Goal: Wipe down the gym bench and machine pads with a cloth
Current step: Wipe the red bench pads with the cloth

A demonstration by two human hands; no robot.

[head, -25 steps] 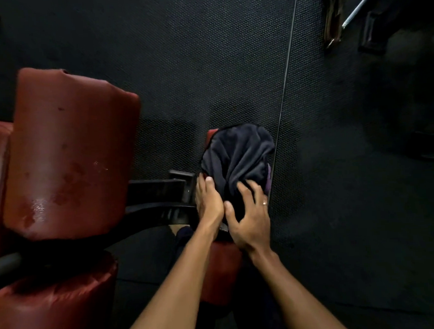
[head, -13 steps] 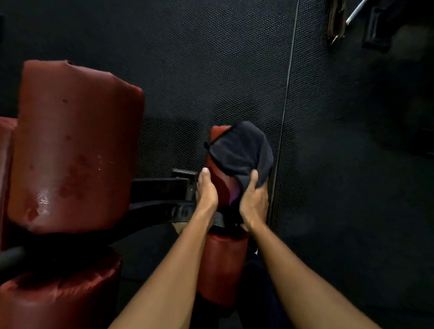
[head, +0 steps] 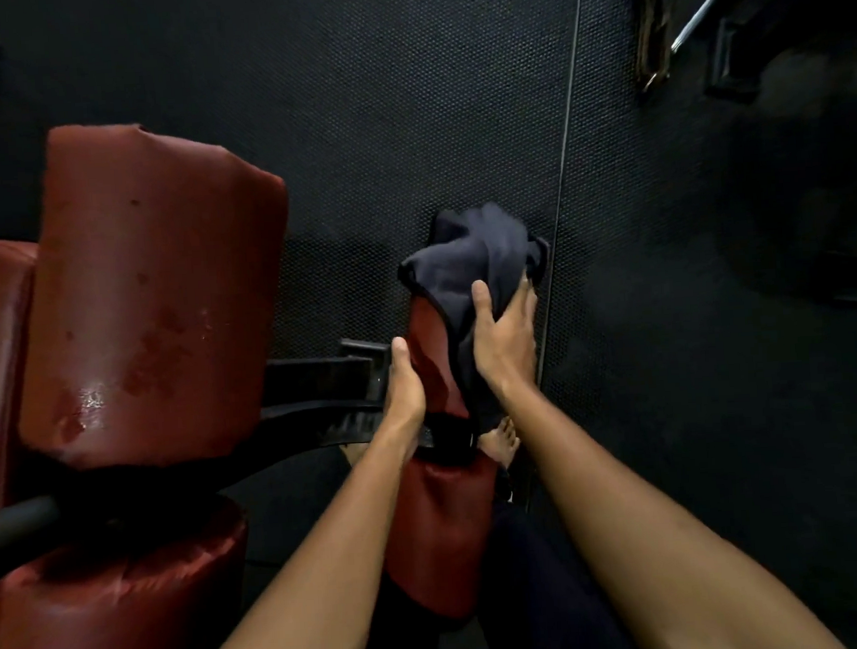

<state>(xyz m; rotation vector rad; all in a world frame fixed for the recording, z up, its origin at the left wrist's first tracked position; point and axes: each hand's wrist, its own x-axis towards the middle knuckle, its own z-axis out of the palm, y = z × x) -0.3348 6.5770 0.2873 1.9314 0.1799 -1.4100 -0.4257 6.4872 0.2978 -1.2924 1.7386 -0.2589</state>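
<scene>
Black studded floor mat (head: pixel 402 100) fills view. Large red back pad (head: pixel 153 291) at left, wet patches near its lower edge. Red roller (head: pixel 108 609) below it. Black machine arm (head: pixel 314 376) runs between them to narrow red pad (head: pixel 443 524) at centre. Dark cloth (head: pixel 468 266) bunched over narrow pad's far end. Right hand (head: pixel 505 339) grips cloth, thumb on top, fingers round pad's right side. Left hand (head: pixel 405 386) against pad's left side, thumb straight; fingers hidden, grip cannot tell. Bare foot (head: pixel 499 445) beneath.
</scene>
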